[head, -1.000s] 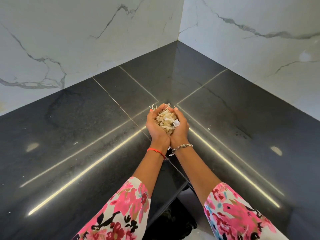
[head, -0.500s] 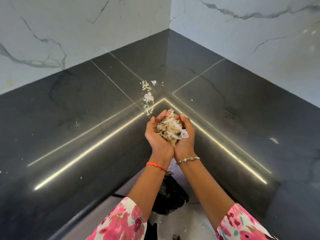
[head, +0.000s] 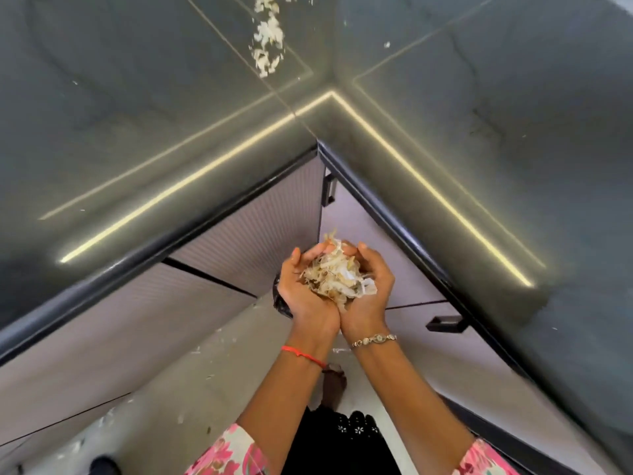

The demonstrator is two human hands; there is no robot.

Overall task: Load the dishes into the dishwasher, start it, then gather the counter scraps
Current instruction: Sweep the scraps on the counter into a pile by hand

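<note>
Between the curled fingers (head: 363,251) of left hand (head: 301,299) and right hand (head: 371,296), cupped together: scraps (head: 334,277), heaped. Gathering step, likely mid-way: strays (head: 269,39) well beyond fingertips on counter (head: 137,114). Next, probably dumping without spills.

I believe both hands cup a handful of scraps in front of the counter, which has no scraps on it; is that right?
Not quite: the head view shows a trail of bits lying on the counter. The rest holds: left hand and right hand cup the handful in front of it.
</note>
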